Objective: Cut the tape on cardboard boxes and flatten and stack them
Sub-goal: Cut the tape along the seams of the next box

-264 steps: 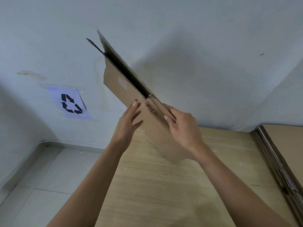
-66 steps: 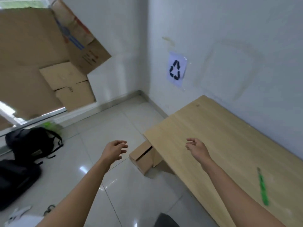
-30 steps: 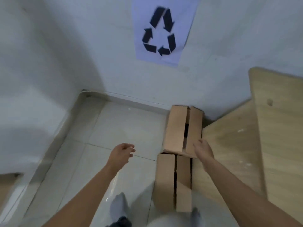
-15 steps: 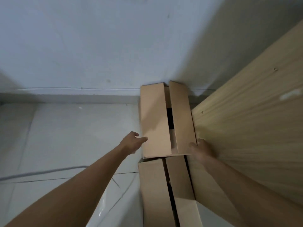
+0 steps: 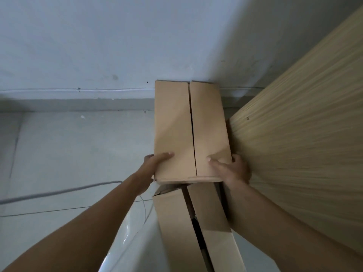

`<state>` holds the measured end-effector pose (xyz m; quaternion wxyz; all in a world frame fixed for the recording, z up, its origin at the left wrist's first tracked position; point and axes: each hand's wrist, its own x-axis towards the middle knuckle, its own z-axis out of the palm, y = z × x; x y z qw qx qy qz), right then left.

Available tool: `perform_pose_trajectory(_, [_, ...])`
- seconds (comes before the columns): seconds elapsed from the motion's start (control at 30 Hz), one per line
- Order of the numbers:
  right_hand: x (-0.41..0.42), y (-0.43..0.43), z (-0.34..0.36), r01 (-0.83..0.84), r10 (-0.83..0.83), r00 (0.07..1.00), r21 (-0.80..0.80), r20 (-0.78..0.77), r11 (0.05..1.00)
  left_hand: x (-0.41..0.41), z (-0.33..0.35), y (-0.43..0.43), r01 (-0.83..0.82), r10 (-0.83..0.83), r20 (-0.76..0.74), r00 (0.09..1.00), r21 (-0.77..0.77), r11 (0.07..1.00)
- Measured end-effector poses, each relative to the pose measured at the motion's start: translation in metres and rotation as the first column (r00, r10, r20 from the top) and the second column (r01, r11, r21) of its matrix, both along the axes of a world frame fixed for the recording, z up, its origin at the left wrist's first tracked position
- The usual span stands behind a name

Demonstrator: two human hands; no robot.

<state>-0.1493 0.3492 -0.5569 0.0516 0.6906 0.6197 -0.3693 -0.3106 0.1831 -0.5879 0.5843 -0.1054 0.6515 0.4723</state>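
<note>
Both left grip (image 5: 151, 165) and right grip (image 5: 233, 169) clasp the upper box (image 5: 176, 124) by its sides. A lower box (image 5: 172, 222) lies beside the bench (image 5: 294, 134).

Matt cardboard box (image 5: 188, 130), glossy floor tiles (image 5: 78, 154)

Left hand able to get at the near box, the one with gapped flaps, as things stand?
Probably yes, once freed. The left hand grips the far box together with the right hand; the near box lies close by, its left side open to the floor.
</note>
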Motion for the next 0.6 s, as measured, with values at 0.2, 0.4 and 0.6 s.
perform_pose_trajectory(0.2, [0.015, -0.027, 0.093, 0.190, -0.431, 0.777, -0.482, -0.459, 0.855, -0.006, 0.120, -0.041, -0.101, 0.089, 0.117, 0.989, 0.099, 0.990])
perform_pose_trajectory(0.4, [0.027, -0.091, 0.238, 0.083, -0.361, 0.867, -0.614, -0.345, 0.785, 0.012, 0.274, -0.118, -0.150, 0.135, 0.132, 0.982, 0.109, 0.983])
perform_pose_trajectory(0.6, [0.062, -0.146, 0.403, 0.031, -0.270, 0.838, -0.455, -0.473, 0.890, 0.040, 0.424, -0.176, -0.260, 0.244, 0.127, 0.962, 0.132, 0.957])
